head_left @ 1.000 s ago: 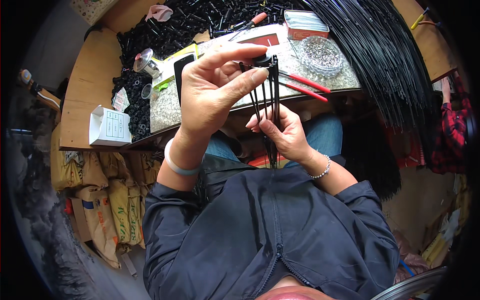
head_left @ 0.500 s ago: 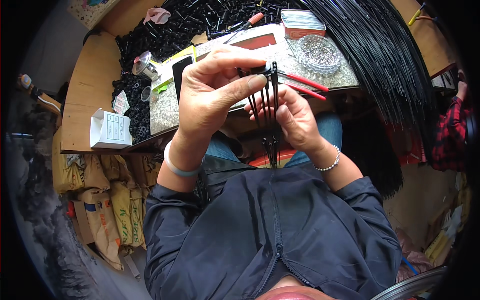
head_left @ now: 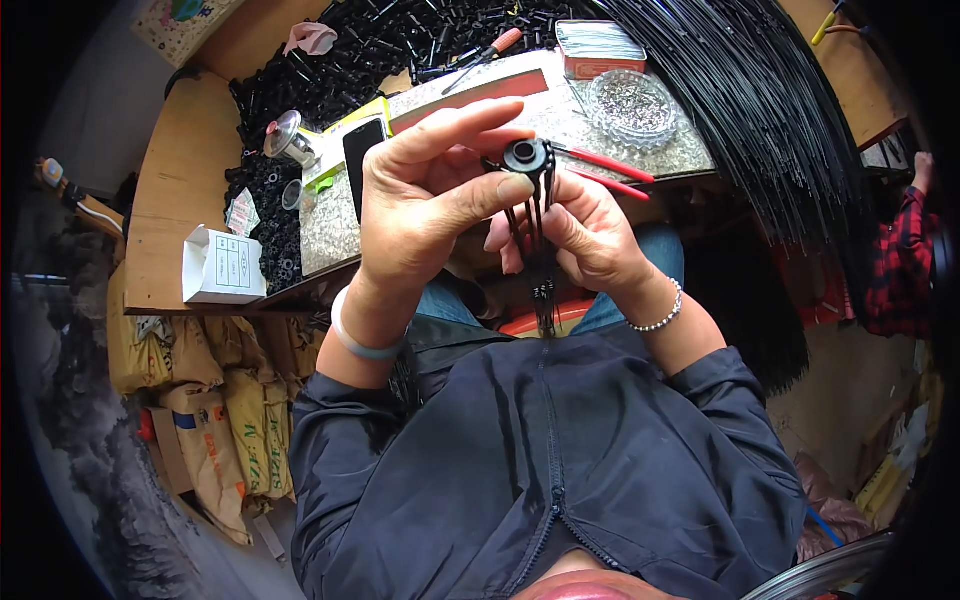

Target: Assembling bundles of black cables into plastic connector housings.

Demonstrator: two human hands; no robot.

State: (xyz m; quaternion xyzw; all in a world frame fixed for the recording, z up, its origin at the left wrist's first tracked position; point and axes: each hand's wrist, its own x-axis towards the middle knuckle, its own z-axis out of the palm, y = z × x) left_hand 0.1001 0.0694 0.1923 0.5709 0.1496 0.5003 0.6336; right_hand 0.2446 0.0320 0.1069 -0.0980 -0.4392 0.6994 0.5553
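Note:
Between my hands is a round black umbrella runner [head_left: 526,155] with a hole in its middle, and thin black ribs [head_left: 541,262] hang down from its rim. Thumb and fingers of my left hand [head_left: 425,190] are closed on the runner from the left. My right hand [head_left: 600,245] is closed around some ribs just under the runner on the right; its fingertips are partly hidden behind them. Beyond my right hand lie red-handled pliers [head_left: 612,180] on the table, their jaws mostly hidden by my hands.
Across the table [head_left: 165,200] spread black plastic parts [head_left: 420,40]. Also there are a phone [head_left: 362,160], a screwdriver [head_left: 500,45], a clear dish of small metal pieces [head_left: 632,105], a box of thin rods [head_left: 600,45] and a white carton [head_left: 222,265]. Long black rods [head_left: 740,110] overhang the right edge.
The runner has tilted so that its round face and hole now show. My right hand has closed in on the ribs, and they hang closer together.

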